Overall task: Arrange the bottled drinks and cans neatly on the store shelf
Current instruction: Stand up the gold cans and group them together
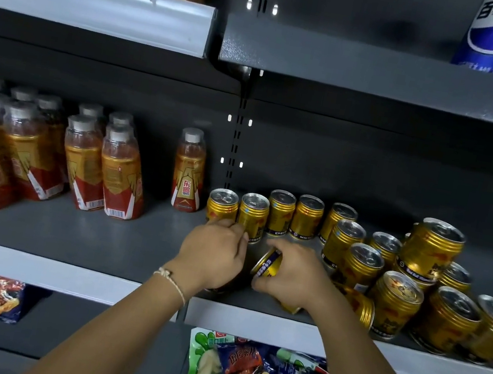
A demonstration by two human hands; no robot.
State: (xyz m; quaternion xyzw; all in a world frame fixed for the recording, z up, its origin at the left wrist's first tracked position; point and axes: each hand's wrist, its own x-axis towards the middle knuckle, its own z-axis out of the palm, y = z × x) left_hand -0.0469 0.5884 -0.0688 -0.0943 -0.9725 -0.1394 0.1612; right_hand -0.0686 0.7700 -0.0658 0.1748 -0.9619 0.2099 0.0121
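Shelving of dark grey metal (131,242) carried everything you worked on: shrink-wrapped packs of orange plastic drink bottles (47,160) at the left, a single orange bottle with a grey cap (188,170) beside them, and a loose jumble of ribbed gold metal cans (401,284) at the right. Your right hand (292,276) had its fingers clamped round one tilted gold can with a blue band (267,262), near the shelf's front. Your left hand (214,253) curled over something dark I could not make out. Rigid, smooth and probably weighty if full, that can wanted a grip round its ribbed wall.
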